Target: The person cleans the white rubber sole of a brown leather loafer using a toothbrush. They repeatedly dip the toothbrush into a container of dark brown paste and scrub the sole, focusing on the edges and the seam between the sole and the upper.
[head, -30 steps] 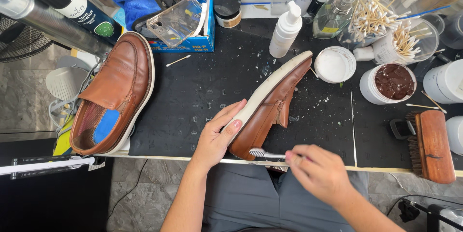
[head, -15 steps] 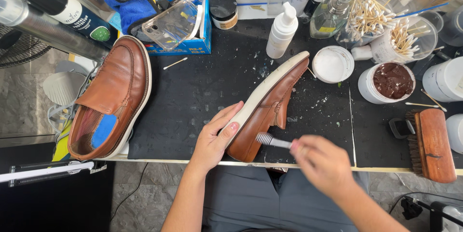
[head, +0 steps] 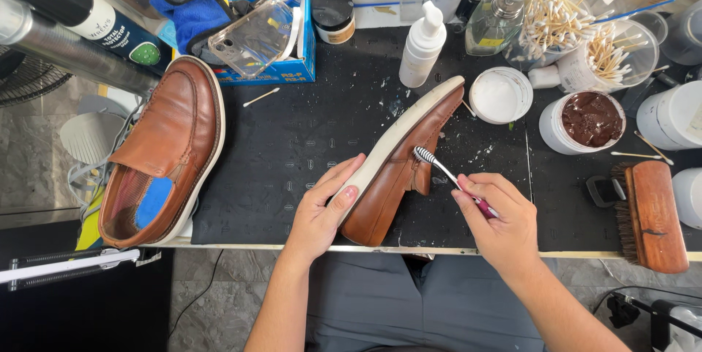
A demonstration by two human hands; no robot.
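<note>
Fingers (head: 344,176) clasp tilted loafer (head: 402,165) (white sole up); right hand (head: 497,224) grips toothbrush (head: 439,165).

A shoe-care workshop, it seems: a black-matted bench (head: 292,140) crowded with cotton swabs (head: 563,19), brown polish tub (head: 589,122), wooden brush (head: 654,213), and spray bottles (head: 73,8).

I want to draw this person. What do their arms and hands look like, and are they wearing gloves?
No gloves: the left hand and right hand are bare, with no rings or watch showing. Both forearms are bare too, with no sleeves in view. The left thumbnail looks pinkish.
</note>
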